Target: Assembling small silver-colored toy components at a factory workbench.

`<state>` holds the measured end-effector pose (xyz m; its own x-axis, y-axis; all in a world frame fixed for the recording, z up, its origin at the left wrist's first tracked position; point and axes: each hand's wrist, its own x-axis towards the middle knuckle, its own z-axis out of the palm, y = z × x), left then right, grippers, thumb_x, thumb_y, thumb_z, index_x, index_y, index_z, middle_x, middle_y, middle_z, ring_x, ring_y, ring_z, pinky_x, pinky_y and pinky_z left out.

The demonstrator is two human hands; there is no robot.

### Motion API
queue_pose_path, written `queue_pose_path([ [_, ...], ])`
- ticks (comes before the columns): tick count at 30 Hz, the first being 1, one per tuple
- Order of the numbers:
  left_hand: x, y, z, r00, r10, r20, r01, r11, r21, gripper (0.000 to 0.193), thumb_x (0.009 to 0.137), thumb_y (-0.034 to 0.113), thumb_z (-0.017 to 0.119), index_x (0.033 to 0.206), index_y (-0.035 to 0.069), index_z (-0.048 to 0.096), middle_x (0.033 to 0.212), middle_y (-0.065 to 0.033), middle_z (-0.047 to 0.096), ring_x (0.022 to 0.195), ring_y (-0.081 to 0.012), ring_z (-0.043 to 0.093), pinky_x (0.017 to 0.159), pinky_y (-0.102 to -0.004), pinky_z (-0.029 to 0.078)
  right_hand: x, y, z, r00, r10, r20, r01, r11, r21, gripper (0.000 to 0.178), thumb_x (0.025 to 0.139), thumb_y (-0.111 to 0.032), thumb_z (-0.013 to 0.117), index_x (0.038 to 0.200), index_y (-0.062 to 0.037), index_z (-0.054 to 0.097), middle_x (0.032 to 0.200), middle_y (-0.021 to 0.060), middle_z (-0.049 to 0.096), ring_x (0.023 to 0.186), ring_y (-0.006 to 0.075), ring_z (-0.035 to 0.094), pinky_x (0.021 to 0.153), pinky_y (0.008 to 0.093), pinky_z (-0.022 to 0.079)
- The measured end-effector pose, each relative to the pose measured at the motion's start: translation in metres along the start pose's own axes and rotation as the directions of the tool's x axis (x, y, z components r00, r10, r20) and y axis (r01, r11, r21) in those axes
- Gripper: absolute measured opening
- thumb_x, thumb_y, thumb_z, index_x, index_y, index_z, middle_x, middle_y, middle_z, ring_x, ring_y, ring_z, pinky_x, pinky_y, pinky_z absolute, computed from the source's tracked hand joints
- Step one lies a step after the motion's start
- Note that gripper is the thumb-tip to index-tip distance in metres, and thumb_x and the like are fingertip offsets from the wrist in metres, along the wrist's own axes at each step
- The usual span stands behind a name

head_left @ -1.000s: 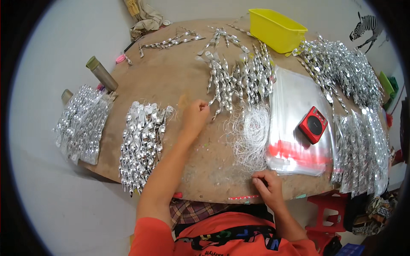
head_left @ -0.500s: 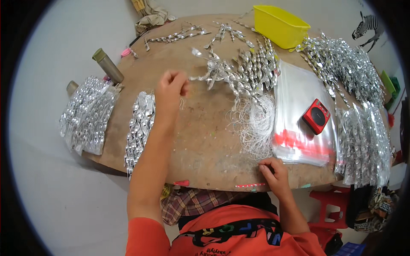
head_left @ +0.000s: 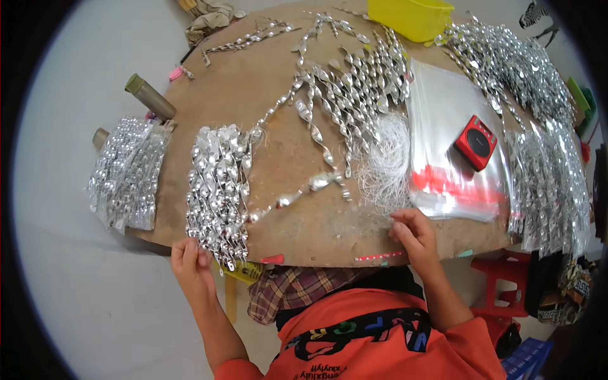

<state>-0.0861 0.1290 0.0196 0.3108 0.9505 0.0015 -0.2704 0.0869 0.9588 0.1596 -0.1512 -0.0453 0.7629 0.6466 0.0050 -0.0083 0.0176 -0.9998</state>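
My left hand is at the near left table edge, fingers bent and pinched together, beside the lower left corner of a bundle of twisted silver foil strips. What its fingertips hold, if anything, is too small to make out. My right hand rests near the front edge, with its fingers loosely curled and a gap between thumb and forefinger; nothing shows in it. Loose silver strips fan out across the middle. One strip lies between them and the bundle. White tangled string is beyond my right hand.
Clear plastic bags lie on the right under a red speaker-like device. Silver strips and packed strips crowd the right side. A yellow bin is at the back. Packed strips and a bottle stand left.
My left hand has come back from the middle of the table to the near left edge. Loose strips now stretch toward the bundle. My right hand stays near the front edge. The view has shifted slightly.
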Motion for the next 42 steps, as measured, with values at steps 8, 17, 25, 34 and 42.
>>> queue_pose_path([
  [8, -0.024, -0.014, -0.013, 0.95, -0.079, 0.301, 0.118, 0.986, -0.115, 0.008, 0.083, 0.006, 0.056, 0.082, 0.002, 0.049, 0.066, -0.0018, 0.045, 0.05, -0.0065, 0.036, 0.046, -0.0194, 0.029, 0.004, -0.023, 0.017, 0.988, 0.093, 0.124, -0.122, 0.961, 0.25, 0.032, 0.087, -0.014, 0.051, 0.117, -0.0038, 0.046, 0.077, 0.0034, 0.055, 0.064, 0.0069, 0.05, 0.057, 0.0197, 0.039],
  [17, -0.06, -0.009, 0.043, 0.518, -0.195, 0.833, -0.594, 0.619, 0.514, 0.038, 0.078, 0.008, 0.062, 0.115, 0.001, 0.055, 0.111, -0.0124, 0.059, 0.1, -0.0234, 0.057, 0.08, -0.0307, 0.046, -0.021, -0.028, 0.01, 0.949, 0.154, 0.275, -0.187, 0.978, 0.096, 0.011, 0.089, -0.015, 0.052, 0.091, -0.0043, 0.054, 0.077, 0.004, 0.056, 0.064, 0.0076, 0.052, 0.055, 0.02, 0.042],
  [25, -0.078, -0.053, 0.072, 0.545, -0.5, 0.673, 0.208, 0.858, 0.47, 0.03, 0.09, 0.014, 0.051, 0.115, -0.001, 0.051, 0.084, -0.0033, 0.053, 0.061, -0.0077, 0.053, 0.055, -0.0203, 0.043, 0.023, -0.029, 0.036, 0.966, -0.117, 0.232, 0.213, 0.866, -0.452, 0.013, 0.082, -0.01, 0.06, 0.092, -0.0025, 0.058, 0.08, 0.0066, 0.059, 0.071, 0.0142, 0.058, 0.065, 0.026, 0.045],
  [34, -0.069, -0.073, 0.067, 0.593, -0.497, 0.634, 0.401, 0.865, 0.303, 0.03, 0.091, 0.016, 0.049, 0.114, -0.003, 0.05, 0.086, -0.0036, 0.055, 0.066, -0.0075, 0.053, 0.06, -0.0206, 0.044, 0.072, -0.011, 0.037, 0.902, -0.35, 0.254, 0.374, 0.336, -0.864, 0.012, 0.073, -0.014, 0.065, 0.076, -0.0076, 0.055, 0.071, 0.0039, 0.058, 0.062, 0.022, 0.056, 0.06, 0.0352, 0.037],
  [42, -0.063, -0.083, 0.063, 0.572, -0.498, 0.652, 0.455, 0.854, 0.253, 0.032, 0.09, 0.016, 0.051, 0.115, -0.004, 0.05, 0.088, -0.0061, 0.057, 0.067, -0.0095, 0.055, 0.06, -0.0219, 0.047, 0.115, -0.061, 0.03, 0.867, -0.456, 0.203, 0.325, 0.208, -0.923, 0.009, 0.074, -0.015, 0.065, 0.075, -0.0112, 0.057, 0.071, 0.001, 0.059, 0.062, 0.0187, 0.056, 0.064, 0.0343, 0.036],
])
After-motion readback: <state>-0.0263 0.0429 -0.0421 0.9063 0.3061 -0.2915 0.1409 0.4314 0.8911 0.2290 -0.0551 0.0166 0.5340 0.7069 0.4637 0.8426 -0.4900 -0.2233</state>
